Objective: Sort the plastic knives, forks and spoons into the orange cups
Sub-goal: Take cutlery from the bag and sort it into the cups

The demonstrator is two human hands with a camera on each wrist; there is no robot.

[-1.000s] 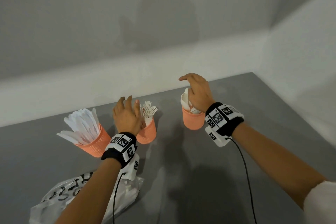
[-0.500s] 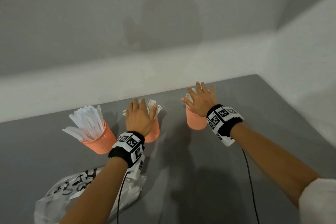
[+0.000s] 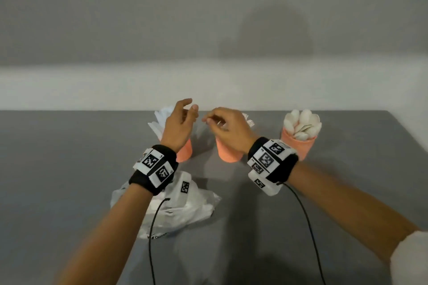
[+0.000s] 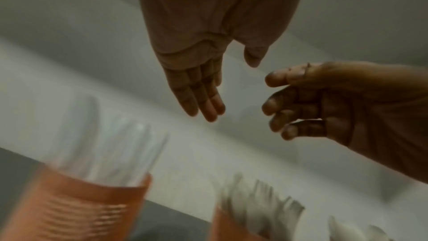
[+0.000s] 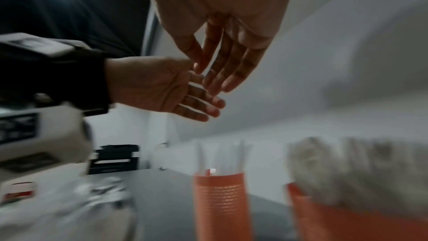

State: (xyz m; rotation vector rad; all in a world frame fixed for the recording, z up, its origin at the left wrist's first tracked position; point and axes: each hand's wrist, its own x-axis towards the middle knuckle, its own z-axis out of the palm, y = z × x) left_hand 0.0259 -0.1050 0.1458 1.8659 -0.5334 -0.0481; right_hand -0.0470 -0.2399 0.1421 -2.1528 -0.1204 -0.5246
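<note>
Three orange cups stand in a row on the grey table [image 3: 69, 169]. The left cup [image 3: 185, 149] holds white knives [image 3: 161, 120], the middle cup [image 3: 228, 154] holds forks [image 3: 249, 120], and the right cup [image 3: 298, 144] holds spoons [image 3: 303, 122]. My left hand [image 3: 184, 119] hovers above the knife cup with relaxed fingers and holds nothing. My right hand [image 3: 223, 126] hovers over the fork cup, fingers loosely curled and empty. The two hands nearly meet. The left wrist view shows straight left fingers [image 4: 201, 96] above the blurred knife cup [image 4: 92, 204].
A crumpled clear plastic bag [image 3: 187, 203] lies on the table under my left forearm. Cables run from both wristbands towards me. The wall ledge [image 3: 208, 85] runs behind the cups, and the table's right edge [image 3: 407, 146] slants away.
Both hands have lifted off the fork and spoon cups and come together, the left now above the knife cup, the right above the fork cup. The head view has swung right.
</note>
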